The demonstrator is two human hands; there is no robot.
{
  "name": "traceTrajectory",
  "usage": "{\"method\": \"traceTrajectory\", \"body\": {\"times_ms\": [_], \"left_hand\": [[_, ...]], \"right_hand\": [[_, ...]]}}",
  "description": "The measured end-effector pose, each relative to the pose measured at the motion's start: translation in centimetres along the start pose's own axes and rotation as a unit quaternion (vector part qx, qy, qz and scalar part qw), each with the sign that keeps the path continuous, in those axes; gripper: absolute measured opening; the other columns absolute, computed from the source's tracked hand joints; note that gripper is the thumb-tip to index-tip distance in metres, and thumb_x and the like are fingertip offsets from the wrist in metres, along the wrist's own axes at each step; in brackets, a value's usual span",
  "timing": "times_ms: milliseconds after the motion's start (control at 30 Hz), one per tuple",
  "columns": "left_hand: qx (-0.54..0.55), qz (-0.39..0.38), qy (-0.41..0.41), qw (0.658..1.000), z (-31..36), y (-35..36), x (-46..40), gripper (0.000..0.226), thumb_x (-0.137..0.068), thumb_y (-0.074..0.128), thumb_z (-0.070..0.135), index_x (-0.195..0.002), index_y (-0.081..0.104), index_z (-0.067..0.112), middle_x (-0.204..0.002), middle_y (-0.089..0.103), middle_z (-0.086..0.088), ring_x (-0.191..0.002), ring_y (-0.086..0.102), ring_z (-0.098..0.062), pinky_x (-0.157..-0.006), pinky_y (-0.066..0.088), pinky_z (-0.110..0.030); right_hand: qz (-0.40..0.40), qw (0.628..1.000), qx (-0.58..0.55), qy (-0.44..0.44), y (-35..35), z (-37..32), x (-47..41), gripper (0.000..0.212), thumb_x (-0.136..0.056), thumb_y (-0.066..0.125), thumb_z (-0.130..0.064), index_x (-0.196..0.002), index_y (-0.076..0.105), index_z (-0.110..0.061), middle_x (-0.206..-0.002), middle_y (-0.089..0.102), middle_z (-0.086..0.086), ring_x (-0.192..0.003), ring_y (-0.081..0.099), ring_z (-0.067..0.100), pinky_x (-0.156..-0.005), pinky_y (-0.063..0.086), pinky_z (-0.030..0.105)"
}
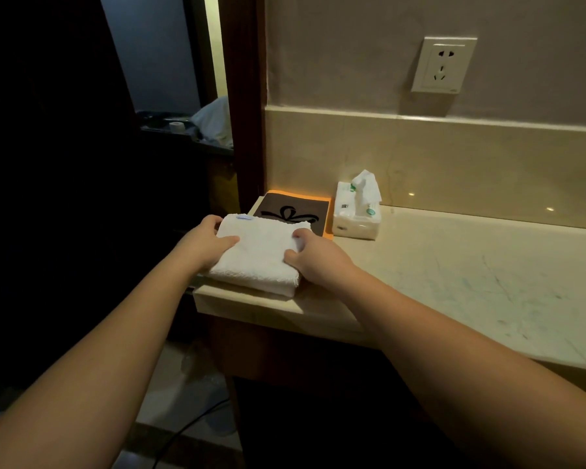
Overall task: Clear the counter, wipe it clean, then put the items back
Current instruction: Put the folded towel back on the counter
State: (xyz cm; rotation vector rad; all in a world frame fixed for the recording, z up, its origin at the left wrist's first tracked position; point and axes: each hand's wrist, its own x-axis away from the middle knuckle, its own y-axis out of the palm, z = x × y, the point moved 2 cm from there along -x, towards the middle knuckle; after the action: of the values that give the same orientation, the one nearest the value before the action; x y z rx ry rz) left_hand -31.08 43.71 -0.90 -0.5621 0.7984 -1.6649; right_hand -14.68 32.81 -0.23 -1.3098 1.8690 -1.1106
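Both hands grip a folded white towel (256,253) at the pale marble counter's (454,275) left end: left hand (206,243) on its left edge, right hand (313,260) pinching its right. Behind lie a brown-and-orange pouch (293,214) and tissue pack (356,213); 1 wall socket (443,65) above.

Both arms outstretched; left hand (207,239) and right hand (313,262) with fingers curled, gripping.
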Motion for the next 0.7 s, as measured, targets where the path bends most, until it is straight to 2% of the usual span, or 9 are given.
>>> {"method": "traceTrajectory", "body": {"times_ms": [167,233,333,400,500,633,700], "left_hand": [[0.031,-0.012,-0.021,0.999,-0.4,0.3,-0.3,0.055,-0.098,0.053,0.032,-0.146,0.031,0.015,-0.141,0.047,-0.01,-0.115,0.053,-0.028,-0.077,0.042,-0.03],[0.012,-0.014,-0.015,1.0,-0.3,0.3,-0.2,0.051,-0.099,0.05,0.033,-0.145,0.035,0.015,-0.139,0.049,-0.01,-0.112,0.053,-0.026,-0.076,0.04,-0.029],[-0.02,-0.016,-0.008,1.0,0.1,0.5,0.0,0.048,-0.101,0.045,0.032,-0.145,0.037,0.014,-0.139,0.05,-0.01,-0.114,0.053,-0.026,-0.072,0.038,-0.025],[-0.032,-0.01,-0.006,0.999,0.4,0.6,0.1,0.047,-0.101,0.044,0.031,-0.145,0.039,0.013,-0.138,0.051,-0.01,-0.115,0.053,-0.027,-0.072,0.038,-0.025],[-0.035,0.009,-0.012,0.999,0.3,0.7,0.3,0.045,-0.1,0.046,0.031,-0.142,0.044,0.013,-0.135,0.054,-0.011,-0.113,0.054,-0.028,-0.079,0.039,-0.03],[-0.025,0.021,-0.006,0.999,0.0,0.6,0.6,0.044,-0.099,0.048,0.033,-0.137,0.049,0.011,-0.129,0.058,-0.011,-0.102,0.054,-0.024,-0.077,0.038,-0.031],[-0.036,0.025,-0.004,0.999,0.1,0.3,0.7,0.045,-0.098,0.05,0.034,-0.137,0.049,0.011,-0.128,0.058,-0.011,-0.104,0.055,-0.024,-0.076,0.039,-0.031]], "right_hand": [[-0.018,1.0,0.02,0.004,0.0,0.1,-0.2,0.056,-0.093,0.044,-0.041,-0.144,0.032,-0.022,-0.133,0.054,0.013,-0.112,0.056,0.029,-0.088,0.047,0.038],[-0.032,0.999,0.036,0.007,-0.2,0.2,0.0,0.062,-0.092,0.043,-0.051,-0.146,0.029,-0.025,-0.138,0.048,0.013,-0.117,0.052,0.03,-0.092,0.045,0.04],[-0.069,0.996,0.048,0.014,-0.5,0.3,0.7,0.082,-0.082,0.044,-0.073,-0.148,0.024,-0.029,-0.144,0.039,0.012,-0.126,0.044,0.03,-0.098,0.042,0.042],[-0.093,0.994,0.055,0.012,-0.6,0.4,1.1,0.091,-0.077,0.043,-0.08,-0.15,0.019,-0.03,-0.147,0.033,0.012,-0.13,0.038,0.03,-0.1,0.04,0.042],[-0.107,0.993,0.054,0.003,-0.8,0.6,1.0,0.094,-0.078,0.044,-0.079,-0.151,0.015,-0.029,-0.15,0.026,0.011,-0.136,0.03,0.03,-0.105,0.034,0.043],[-0.114,0.992,0.051,-0.002,-0.6,1.1,0.4,0.095,-0.077,0.045,-0.08,-0.152,0.012,-0.03,-0.151,0.024,0.011,-0.137,0.028,0.031,-0.107,0.033,0.045],[-0.118,0.992,0.05,-0.002,-0.6,1.1,0.2,0.097,-0.076,0.044,-0.081,-0.152,0.011,-0.03,-0.151,0.023,0.01,-0.137,0.027,0.031,-0.108,0.032,0.046]]}}
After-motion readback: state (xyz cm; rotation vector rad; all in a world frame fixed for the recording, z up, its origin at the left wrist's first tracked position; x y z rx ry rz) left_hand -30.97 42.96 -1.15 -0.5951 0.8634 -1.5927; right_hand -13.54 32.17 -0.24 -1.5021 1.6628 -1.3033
